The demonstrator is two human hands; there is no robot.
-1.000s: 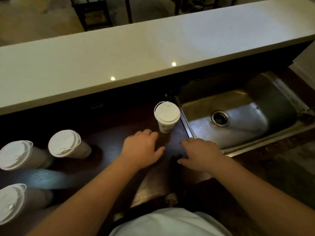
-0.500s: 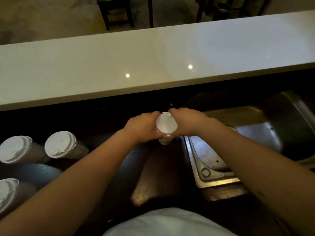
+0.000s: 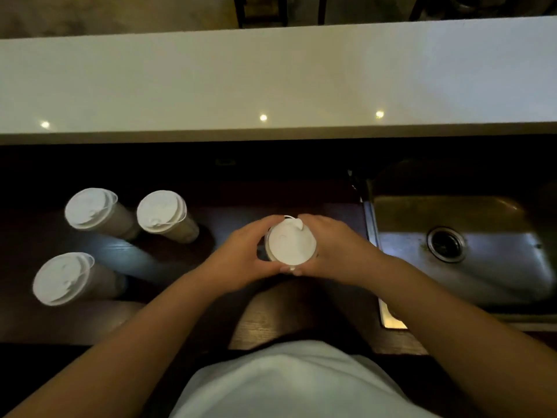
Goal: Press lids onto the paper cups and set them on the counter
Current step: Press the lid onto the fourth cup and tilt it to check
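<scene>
both hands point(image 3: 241, 257) point(image 3: 337, 251) clasp a lidded cup point(image 3: 291, 242); no writing legible.

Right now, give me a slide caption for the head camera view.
Both hands, left hand and right hand, clasp a lidded paper cup beside the sink; three lidded cups stand left.

Both my hands wrapped around one lidded cup

My left hand point(image 3: 241, 254) and right hand point(image 3: 337, 248) clasp a paper cup under its round white plastic lid point(image 3: 291, 243) over the dark wooden worktop point(image 3: 271, 315); three lidded white paper cups point(image 3: 162, 214) stand well to the left, a steel sink point(image 3: 470, 260) right.
</scene>
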